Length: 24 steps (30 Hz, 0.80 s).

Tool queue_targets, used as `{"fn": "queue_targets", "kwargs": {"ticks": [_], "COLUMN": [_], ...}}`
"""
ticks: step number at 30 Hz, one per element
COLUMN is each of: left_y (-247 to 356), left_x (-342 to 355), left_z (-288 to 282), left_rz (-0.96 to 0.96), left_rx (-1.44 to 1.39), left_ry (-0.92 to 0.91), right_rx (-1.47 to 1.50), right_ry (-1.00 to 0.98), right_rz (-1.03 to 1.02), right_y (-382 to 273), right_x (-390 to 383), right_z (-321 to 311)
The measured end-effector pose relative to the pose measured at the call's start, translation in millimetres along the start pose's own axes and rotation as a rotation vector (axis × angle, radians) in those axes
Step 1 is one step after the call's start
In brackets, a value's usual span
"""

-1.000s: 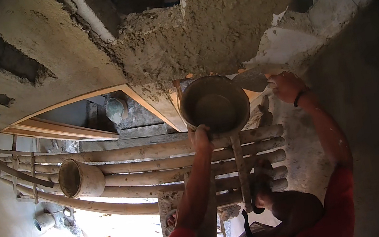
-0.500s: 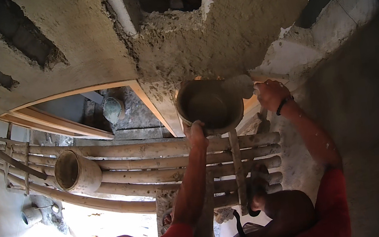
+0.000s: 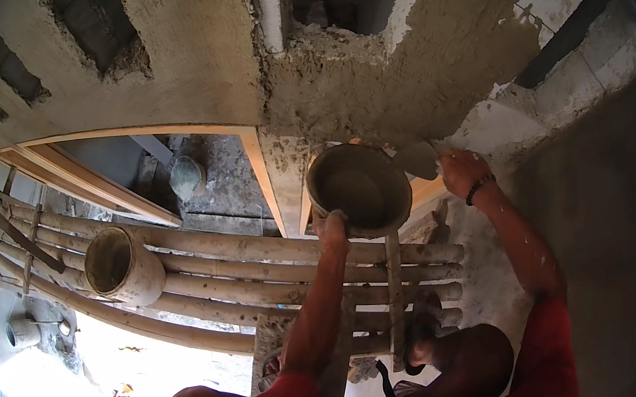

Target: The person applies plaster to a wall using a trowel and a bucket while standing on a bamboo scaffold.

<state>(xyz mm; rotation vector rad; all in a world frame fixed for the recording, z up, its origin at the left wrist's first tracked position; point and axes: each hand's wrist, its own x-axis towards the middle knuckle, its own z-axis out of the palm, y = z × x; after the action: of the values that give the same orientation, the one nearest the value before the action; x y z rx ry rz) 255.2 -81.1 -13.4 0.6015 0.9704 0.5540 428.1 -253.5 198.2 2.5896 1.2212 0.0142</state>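
My left hand [image 3: 332,229] grips the near rim of a round, mud-coloured mortar pan [image 3: 358,190], thumb over the edge. Grey wet mortar [image 3: 366,191] lies inside it. In my closed right hand [image 3: 464,171] is a trowel [image 3: 416,160]; its blade points left, close to the pan's right rim. Whether blade and rim touch I cannot tell. Just beyond both rises a wall with a rough coat of damp mortar [image 3: 416,85], ending against paler bare block at the right.
Beneath me runs a scaffold of bamboo poles [image 3: 266,292], tied to a wooden crosspiece [image 3: 395,294]. A dirty bucket [image 3: 124,264] stands on the poles at left. Wooden frames [image 3: 256,167] edge an opening; a pail [image 3: 187,177] sits beyond. Another bucket [image 3: 23,331] is far left below.
My view has swung, so the wall sits farther right in it. The trowel blade has dropped slightly and turned beside the pan's rim. Both hands keep their hold.
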Motion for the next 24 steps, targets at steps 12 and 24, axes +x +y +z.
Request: {"fn": "queue_targets", "kwargs": {"ticks": [12, 24], "left_y": [9.4, 10.2], "left_x": [-1.0, 13.7], "left_z": [-15.6, -22.1], "left_rz": [0.129, 0.162], "left_rx": [-0.033, 0.096], "left_ry": [-0.066, -0.029], "right_rx": [0.01, 0.11], "right_ry": [-0.069, -0.002], "right_rz": [0.064, -0.097], "right_y": [-14.1, -95.9], "right_x": [4.4, 49.8], "right_z": [-15.5, -28.9]}}
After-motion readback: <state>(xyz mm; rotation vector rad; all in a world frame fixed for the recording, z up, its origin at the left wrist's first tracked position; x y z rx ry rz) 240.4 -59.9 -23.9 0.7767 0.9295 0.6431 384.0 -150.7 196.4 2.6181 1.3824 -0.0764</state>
